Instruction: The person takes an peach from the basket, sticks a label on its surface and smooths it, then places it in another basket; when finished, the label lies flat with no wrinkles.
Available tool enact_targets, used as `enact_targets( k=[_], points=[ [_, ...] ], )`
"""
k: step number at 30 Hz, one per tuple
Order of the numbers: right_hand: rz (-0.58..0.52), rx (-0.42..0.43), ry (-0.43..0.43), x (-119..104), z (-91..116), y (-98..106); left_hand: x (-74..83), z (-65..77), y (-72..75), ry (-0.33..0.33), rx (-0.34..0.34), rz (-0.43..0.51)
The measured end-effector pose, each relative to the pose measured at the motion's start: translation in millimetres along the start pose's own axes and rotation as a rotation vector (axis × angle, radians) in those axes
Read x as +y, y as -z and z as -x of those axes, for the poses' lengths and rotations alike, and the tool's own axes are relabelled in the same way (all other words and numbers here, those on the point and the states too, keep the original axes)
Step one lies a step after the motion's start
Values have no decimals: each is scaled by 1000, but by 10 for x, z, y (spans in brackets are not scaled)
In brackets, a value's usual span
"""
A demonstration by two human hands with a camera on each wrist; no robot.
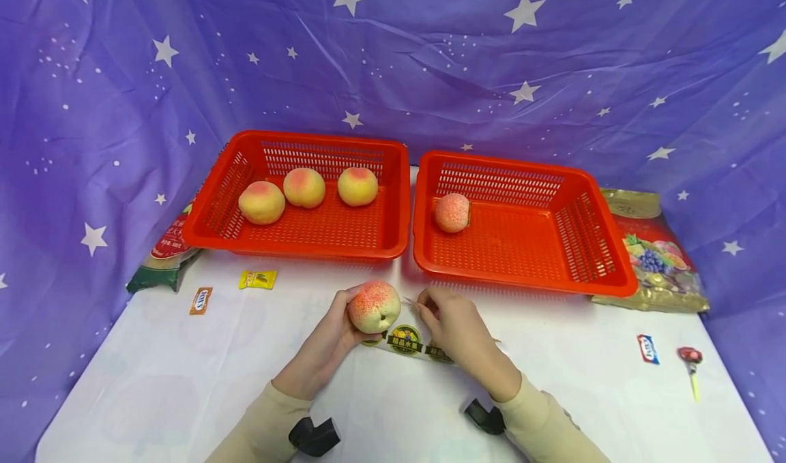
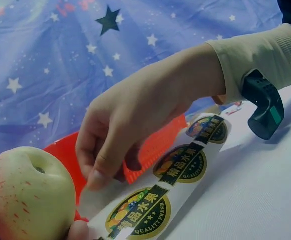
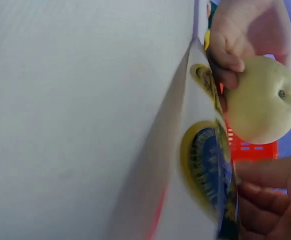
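My left hand [image 1: 328, 340] holds a pale peach with red speckles [image 1: 373, 305], its stem dimple toward me. One end of a strip of round fruit stickers [image 1: 405, 341], black, gold and green on white backing, lies at the left fingers below the peach. Just right of the peach, my right hand [image 1: 457, 326] pinches a thin pale sticker [image 2: 93, 202] between thumb and fingertips; its face is hidden. The strip passes beneath the right hand, and in the left wrist view several stickers [image 2: 180, 162] show along it.
A red basket [image 1: 295, 248] at the back left holds three yellow-pink peaches [image 1: 262, 202]. Beside it, another red basket [image 1: 522, 280] holds one speckled peach [image 1: 452, 213]. Small wrapped candies [image 1: 258, 279], a lollipop [image 1: 690, 356] and fruit-print bags [image 1: 657, 258] lie around the sides.
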State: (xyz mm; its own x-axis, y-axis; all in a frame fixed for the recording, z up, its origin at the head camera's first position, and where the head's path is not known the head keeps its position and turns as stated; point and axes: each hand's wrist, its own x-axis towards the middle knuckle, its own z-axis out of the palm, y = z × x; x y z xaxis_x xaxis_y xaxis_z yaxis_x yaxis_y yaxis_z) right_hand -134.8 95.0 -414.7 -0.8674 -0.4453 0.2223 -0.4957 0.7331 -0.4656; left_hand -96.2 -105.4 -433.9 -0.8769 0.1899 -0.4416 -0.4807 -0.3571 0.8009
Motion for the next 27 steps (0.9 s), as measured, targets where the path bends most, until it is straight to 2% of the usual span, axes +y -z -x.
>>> enact_targets(
  k=[4, 9, 23, 27],
  points=[
    [-66, 66, -87, 6, -9, 7, -9, -13, 6, 13, 9, 1],
    [-103, 129, -141, 23, -7, 7, -17, -24, 10, 27, 7, -3],
    [-229, 136, -312, 51, 4, 0, -28, -35, 12, 23, -6, -80],
    [-240, 142, -333, 72, 4, -17, -39, -42, 21, 25, -4, -94]
  ],
)
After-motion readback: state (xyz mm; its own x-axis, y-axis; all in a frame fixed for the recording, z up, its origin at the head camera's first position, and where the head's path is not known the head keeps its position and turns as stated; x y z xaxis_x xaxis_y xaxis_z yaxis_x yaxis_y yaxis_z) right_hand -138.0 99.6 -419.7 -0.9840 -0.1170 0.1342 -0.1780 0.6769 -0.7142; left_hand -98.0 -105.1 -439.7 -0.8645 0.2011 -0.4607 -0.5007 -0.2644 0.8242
